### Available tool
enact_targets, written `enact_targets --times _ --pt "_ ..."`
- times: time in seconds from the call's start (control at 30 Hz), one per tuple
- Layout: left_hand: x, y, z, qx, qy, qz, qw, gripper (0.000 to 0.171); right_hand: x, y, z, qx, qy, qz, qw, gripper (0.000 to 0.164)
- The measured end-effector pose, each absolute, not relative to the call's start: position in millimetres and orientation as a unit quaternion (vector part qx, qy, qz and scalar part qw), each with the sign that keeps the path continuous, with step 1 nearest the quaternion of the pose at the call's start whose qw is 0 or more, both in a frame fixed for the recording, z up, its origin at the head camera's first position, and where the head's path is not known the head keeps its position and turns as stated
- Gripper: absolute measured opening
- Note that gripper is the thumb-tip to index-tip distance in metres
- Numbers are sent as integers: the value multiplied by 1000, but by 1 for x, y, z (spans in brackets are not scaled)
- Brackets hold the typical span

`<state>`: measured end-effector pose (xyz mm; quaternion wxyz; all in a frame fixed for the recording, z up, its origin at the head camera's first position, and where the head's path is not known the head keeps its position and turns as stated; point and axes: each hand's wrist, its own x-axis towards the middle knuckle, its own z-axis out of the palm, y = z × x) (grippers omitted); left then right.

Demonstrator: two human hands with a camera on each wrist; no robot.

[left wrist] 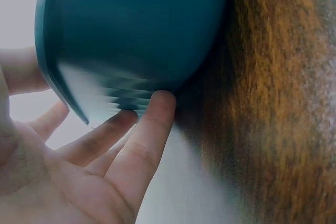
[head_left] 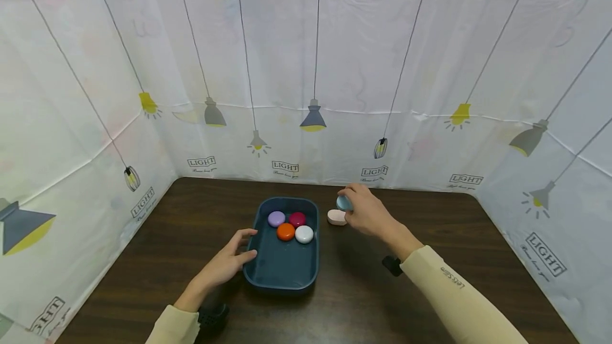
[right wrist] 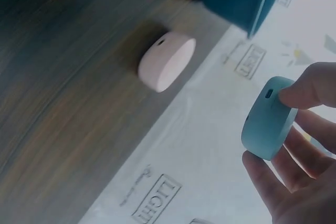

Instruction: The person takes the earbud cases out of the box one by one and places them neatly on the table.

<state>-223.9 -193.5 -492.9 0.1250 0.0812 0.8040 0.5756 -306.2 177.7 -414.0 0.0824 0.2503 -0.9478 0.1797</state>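
Head: right grip [head_left: 368,213] pinches blue case [head_left: 343,203] between thumb and fingers. Left grip [head_left: 223,263], loosely spread, touches tray [head_left: 281,267].

The left hand [left wrist: 86,179] touches a teal, ribbed bin [left wrist: 136,30] on a brown tabletop [left wrist: 278,108].

Left arm [head_left: 174,327] and right arm [head_left: 454,296], pale-sleeved, reach up from the bottom edge.
Lower left of centre, the left grip [head_left: 224,264] has its fingers [left wrist: 149,145] parted and nearly straight; right of centre and higher, the right grip [head_left: 368,212] pinches, its thumb [right wrist: 310,85] opposing the curved fingers, forearm slanting toward the frame's lower right.
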Motion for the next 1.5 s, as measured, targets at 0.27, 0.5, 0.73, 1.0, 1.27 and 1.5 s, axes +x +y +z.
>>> enact_targets --times 0.27,0.5,0.73,1.0,1.27,1.5 --pt "-224 -193 -493 82 805 574 125 51 -320 197 -423 239 -953 166 80 45" --pt "-224 -194 -494 81 808 571 121 50 -330 210 -439 219 -957 180 60 44" --pt "-224 -195 -494 82 807 573 119 50 -339 214 -456 201 -963 176 32 44" --pt "-224 -193 -495 82 810 569 117 50 -346 219 -476 193 -967 166 -6 45" --pt "-224 -194 -496 83 811 566 121 50 -351 222 -490 178 -971 158 -26 46" --pt "-225 -194 -496 78 808 571 123 50 -349 220 -485 178 -970 168 -4 44"
